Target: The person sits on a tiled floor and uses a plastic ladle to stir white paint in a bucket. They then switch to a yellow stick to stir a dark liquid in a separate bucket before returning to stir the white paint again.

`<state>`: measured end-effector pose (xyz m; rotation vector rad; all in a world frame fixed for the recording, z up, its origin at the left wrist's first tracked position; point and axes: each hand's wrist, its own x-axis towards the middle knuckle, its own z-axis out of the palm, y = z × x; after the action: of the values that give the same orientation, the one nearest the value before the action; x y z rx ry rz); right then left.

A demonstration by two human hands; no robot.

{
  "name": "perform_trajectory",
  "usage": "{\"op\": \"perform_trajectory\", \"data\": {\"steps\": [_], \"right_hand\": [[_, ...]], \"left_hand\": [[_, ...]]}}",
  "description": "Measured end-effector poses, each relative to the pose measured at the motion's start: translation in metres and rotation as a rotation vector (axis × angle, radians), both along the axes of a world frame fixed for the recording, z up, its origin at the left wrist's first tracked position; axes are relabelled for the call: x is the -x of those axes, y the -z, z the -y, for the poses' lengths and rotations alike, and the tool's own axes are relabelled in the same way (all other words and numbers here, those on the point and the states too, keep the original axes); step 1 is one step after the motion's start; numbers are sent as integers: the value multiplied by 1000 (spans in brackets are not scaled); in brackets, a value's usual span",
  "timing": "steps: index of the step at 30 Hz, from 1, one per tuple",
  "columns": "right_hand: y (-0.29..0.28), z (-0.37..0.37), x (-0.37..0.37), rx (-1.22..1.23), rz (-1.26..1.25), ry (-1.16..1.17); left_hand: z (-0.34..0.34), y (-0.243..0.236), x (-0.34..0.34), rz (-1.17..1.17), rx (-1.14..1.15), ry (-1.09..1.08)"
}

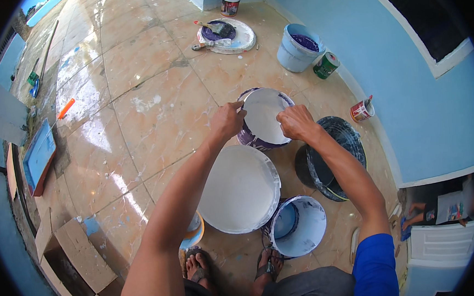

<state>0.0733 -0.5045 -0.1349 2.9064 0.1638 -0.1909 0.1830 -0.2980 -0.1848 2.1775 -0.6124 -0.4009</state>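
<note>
Both my hands grip the rim of a purple-smeared bucket (264,116) with white inside: my left hand (228,119) at its left side, my right hand (296,123) at its right, fingers of both curled. Below it, between my forearms, stands a wider bucket (237,189) full of white liquid. Just right of that is a pale blue bucket (307,225) with light blue in the bottom. A dark bucket (333,136) with whitish smears sits under my right forearm, and an orange-rimmed container (194,232) is partly hidden by my left forearm.
Tiled floor holds cardboard boxes (85,251), a paint tray (40,157), a roller (66,108), a brush on a round lid (243,35), a bucket of purple paint (290,51) and several cans (326,65). A blue wall (388,110) runs along the right. Another person (444,205) is at the lower right.
</note>
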Motion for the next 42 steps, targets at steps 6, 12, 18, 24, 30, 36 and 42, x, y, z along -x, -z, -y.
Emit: {"op": "perform_trajectory", "data": {"steps": [6, 12, 18, 24, 30, 36, 42], "right_hand": [[-19, -9, 0, -340, -136, 78], [-24, -3, -21, -312, 57, 96], [-18, 13, -19, -2, -3, 47], [-23, 2, -3, -264, -210, 93], [-19, 9, -4, -721, -78, 297], [-35, 37, 6, -758, 5, 379], [-70, 10, 18, -355, 85, 353]], "left_hand": [[-2, -5, 1, 6, -5, 18], [-1, 0, -1, 27, 11, 12], [-1, -3, 0, -11, 23, 23], [-1, 2, -2, -13, 15, 18], [-2, -4, 0, -15, 5, 11], [-1, 3, -2, 24, 27, 12], [0, 1, -1, 2, 25, 13]]}}
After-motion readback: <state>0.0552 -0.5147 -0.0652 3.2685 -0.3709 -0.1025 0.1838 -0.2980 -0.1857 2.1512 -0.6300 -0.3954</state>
